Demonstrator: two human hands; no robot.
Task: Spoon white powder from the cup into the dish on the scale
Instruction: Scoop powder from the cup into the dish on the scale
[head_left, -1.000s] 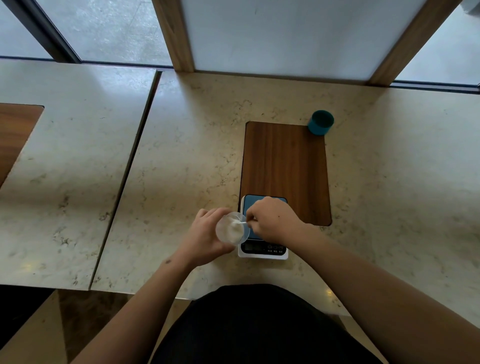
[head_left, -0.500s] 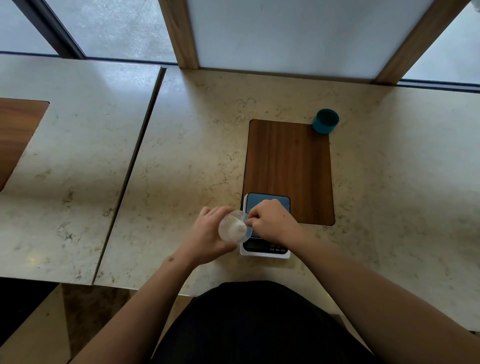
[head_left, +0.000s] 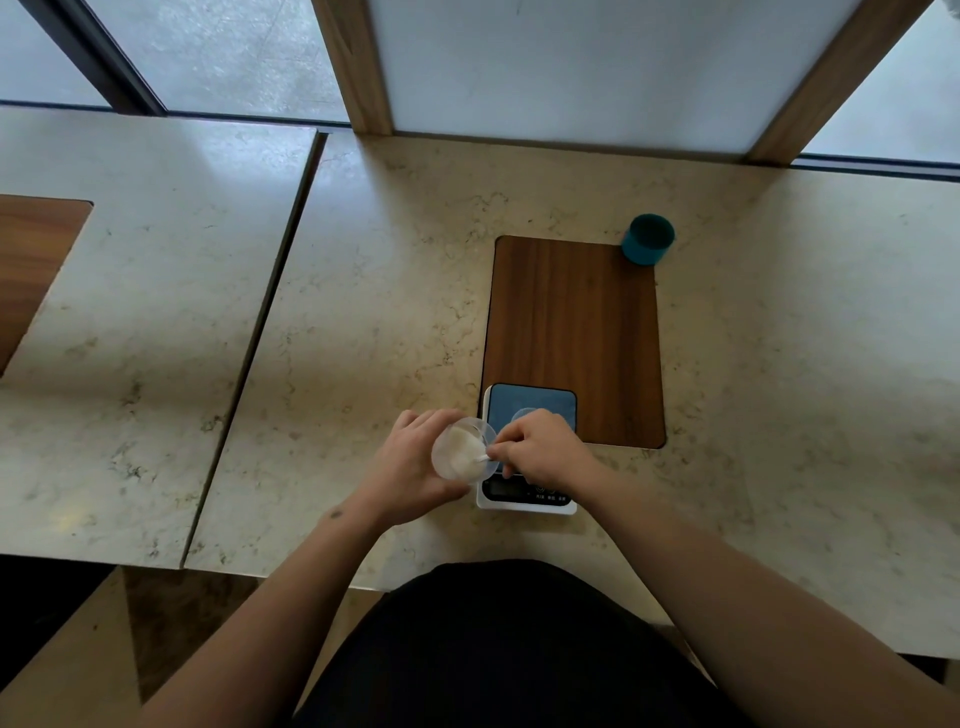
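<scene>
- Left hand (head_left: 410, 467) grips the cup (head_left: 461, 451) of powder at the scale (head_left: 524, 457)'s left edge
- Right hand (head_left: 543, 447) pinches the spoon (head_left: 480, 458) inside it
- The dish (head_left: 524, 415) is half hidden; a tilted spoon may spill powder on the scale

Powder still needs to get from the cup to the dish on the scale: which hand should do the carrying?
Right. The right hand already pinches the spoon, its tip in the cup's powder, and hangs over the scale beside the dish. The left hand is busy gripping the tilted cup.
</scene>
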